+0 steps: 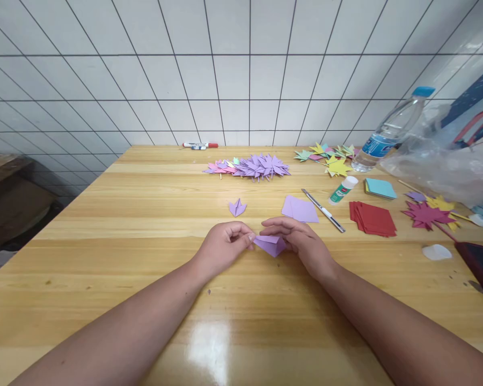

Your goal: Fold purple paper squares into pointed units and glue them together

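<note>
A folded purple paper [270, 245] sits between the hands, low over the table [104, 236]. The left hand [224, 244] pinches its left corner between thumb and fingers; the right hand [301, 241] curves loosely about the other end (whether it grips, I cannot tell). Beyond lie a small pointed purple piece [237, 207], purple sheets [300, 209] and, just beside these, a cutter knife [324, 210].
</note>
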### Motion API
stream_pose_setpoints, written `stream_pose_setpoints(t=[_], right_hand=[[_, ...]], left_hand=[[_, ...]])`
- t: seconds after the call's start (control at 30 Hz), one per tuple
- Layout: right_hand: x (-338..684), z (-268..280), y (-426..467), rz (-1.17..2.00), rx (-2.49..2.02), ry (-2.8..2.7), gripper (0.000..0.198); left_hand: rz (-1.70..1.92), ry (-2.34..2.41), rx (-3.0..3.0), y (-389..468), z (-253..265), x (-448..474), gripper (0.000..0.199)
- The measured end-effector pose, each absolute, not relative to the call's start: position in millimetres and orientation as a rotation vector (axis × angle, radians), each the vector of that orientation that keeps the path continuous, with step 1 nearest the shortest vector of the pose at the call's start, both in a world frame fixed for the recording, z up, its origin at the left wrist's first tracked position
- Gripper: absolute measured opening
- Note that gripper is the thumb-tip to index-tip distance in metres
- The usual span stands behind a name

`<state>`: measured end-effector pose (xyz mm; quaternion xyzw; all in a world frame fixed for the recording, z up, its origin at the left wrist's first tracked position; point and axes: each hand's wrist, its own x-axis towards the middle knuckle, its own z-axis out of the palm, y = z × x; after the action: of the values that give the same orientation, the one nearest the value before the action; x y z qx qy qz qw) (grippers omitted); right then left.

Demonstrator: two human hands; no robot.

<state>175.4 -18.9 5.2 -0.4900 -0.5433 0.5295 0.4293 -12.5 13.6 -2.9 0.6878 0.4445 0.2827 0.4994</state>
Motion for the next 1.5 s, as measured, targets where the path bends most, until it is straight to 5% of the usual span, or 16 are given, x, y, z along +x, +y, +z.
stream_pose_setpoints(t=[0.27, 1.13, 1.5], right_hand=[[169.9, 4.8, -19.6, 1.078, -1.479, -1.697, 0.023], [171.4, 3.5, -17.6, 1.040, -1.504, -1.727, 0.019], [170.4, 1.3, -18.1, 0.872, -1.524, -1.830, 0.017]], left_hand=[[0.705, 1.045, 1.656, 11.1, -4.0, -10.6, 0.018], [0.665, 1.078, 1.716, 14.7, -4.1, -13.8, 0.030], [0.646, 1.132, 1.834, 11.2, -10.5, -12.5, 0.020]])
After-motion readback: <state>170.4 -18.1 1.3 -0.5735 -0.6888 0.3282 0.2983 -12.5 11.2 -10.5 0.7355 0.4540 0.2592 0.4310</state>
